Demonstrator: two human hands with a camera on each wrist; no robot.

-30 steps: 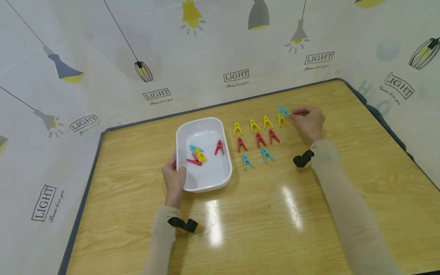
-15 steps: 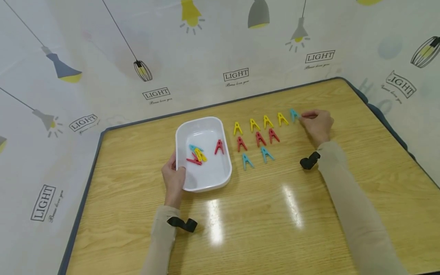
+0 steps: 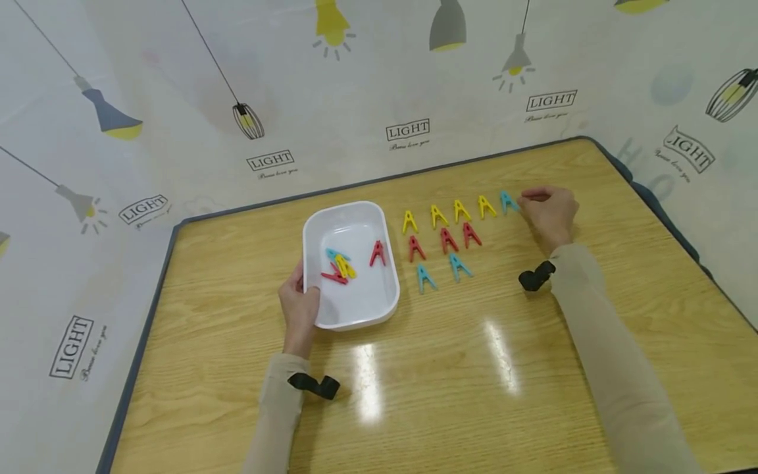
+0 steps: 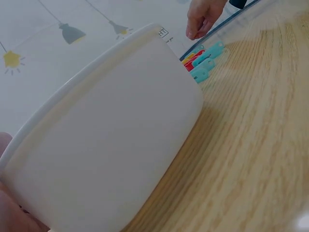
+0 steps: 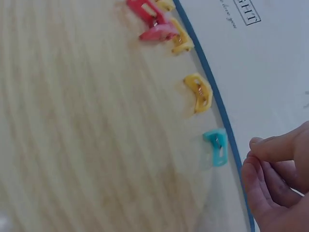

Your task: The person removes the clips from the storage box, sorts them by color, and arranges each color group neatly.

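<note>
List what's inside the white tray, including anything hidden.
The white tray holds a red clip near its right wall and, left of it, a yellow clip overlapping a blue clip and a second red clip. What lies directly beneath the yellow clip is covered.

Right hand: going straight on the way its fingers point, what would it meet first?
Probably the rightmost blue clip, just ahead of the right hand, which may pass above it; the hand's height is unclear.

The left hand (image 3: 299, 311) holds a white tray (image 3: 361, 299) (coloured clothespins (image 3: 378, 254) inside).
</note>
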